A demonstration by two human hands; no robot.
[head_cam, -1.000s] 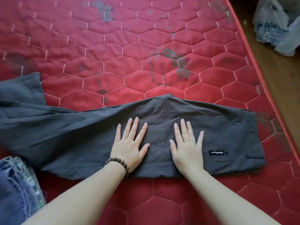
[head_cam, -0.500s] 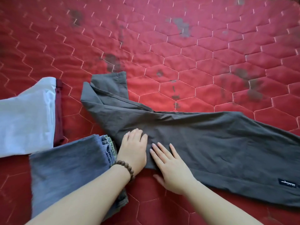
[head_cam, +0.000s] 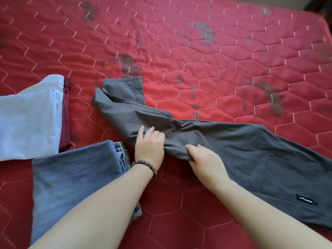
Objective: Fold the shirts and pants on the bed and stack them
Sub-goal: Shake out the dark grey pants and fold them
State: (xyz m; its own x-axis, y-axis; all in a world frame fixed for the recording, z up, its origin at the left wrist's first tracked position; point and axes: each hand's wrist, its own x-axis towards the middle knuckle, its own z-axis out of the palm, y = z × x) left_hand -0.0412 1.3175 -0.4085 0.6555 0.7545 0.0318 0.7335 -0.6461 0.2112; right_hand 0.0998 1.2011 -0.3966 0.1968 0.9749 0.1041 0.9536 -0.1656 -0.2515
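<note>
Dark grey pants (head_cam: 242,155) lie lengthwise across the red quilted bed (head_cam: 179,51), waist with a small black label at the right, leg ends at the upper left. My left hand (head_cam: 150,146), with a bead bracelet at the wrist, is curled on the near edge of the leg fabric. My right hand (head_cam: 204,159) pinches the same near edge just to the right, lifting a small ridge of cloth. Folded blue jeans (head_cam: 75,178) lie at the near left. A folded white shirt (head_cam: 28,121) rests on a dark red garment (head_cam: 66,114) at the far left.
The mattress has dark worn patches (head_cam: 129,63) in its middle and right part. Its far edge (head_cam: 319,17) shows at the top right corner. Open red surface stretches beyond the pants.
Both hands slid left along the pants from the seat area to the legs, and the view swung left. The flat palms have closed onto the near edge of the fabric.
</note>
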